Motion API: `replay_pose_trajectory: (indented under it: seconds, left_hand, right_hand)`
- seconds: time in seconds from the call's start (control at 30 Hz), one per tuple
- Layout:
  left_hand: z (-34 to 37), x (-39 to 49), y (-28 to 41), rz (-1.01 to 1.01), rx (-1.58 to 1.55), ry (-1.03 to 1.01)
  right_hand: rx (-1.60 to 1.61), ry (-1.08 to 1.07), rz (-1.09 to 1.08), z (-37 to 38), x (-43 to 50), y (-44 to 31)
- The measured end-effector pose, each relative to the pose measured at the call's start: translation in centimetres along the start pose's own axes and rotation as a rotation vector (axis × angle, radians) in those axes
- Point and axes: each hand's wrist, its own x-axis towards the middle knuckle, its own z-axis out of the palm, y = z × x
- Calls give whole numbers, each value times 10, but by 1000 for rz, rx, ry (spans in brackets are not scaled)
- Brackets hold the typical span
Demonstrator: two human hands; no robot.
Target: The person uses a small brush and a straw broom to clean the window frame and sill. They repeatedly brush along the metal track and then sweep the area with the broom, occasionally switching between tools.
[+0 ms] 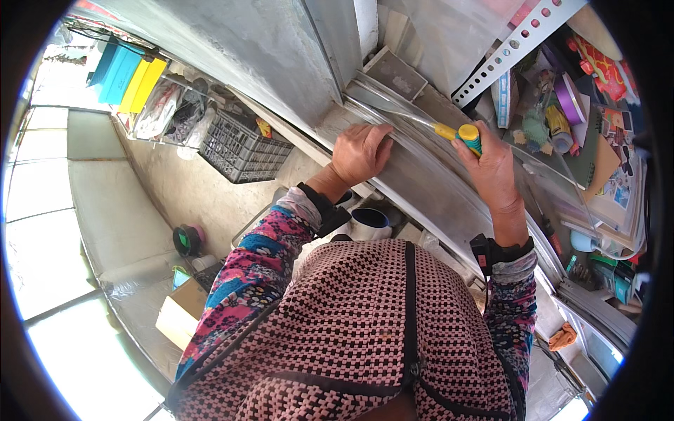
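Observation:
My right hand (487, 166) grips the yellow and green handle of a screwdriver-like hand tool (445, 130). Its long metal shaft reaches left over the metal track of a window or door frame (389, 113), and its far end lies near the corner of the frame; whether it touches there I cannot tell. My left hand (360, 152) rests with curled fingers at the sill (416, 181), left of the tool. Nothing shows in it, though its palm is hidden.
A grey plastic crate (245, 147) stands on the left beside bags and yellow and blue boxes (142, 84). A perforated metal strip (516, 47), a purple ribbon roll (570, 97) and papers crowd the right. A white mug-like container (370, 223) is below the sill.

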Motion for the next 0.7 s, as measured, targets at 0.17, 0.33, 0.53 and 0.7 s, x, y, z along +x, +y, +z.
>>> replay_pose_trajectory:
  seconds: [0.17,0.33,0.53,0.7]
  left_hand:
    - [3,-2,-1,-9,6,-4]
    - [4,-1,-1,-12,9,6]
    - [4,-1,0,-19,14,-14]
    - [6,-1,-1,-3,-3,14]
  right_hand:
    - [4,16,-52,1,-4,4]
    - [-22,-4,-43,3,-9,3]
    - [-41,-10,-64,7,-15,6]
    - [-53,21,-91,9,-18,6]
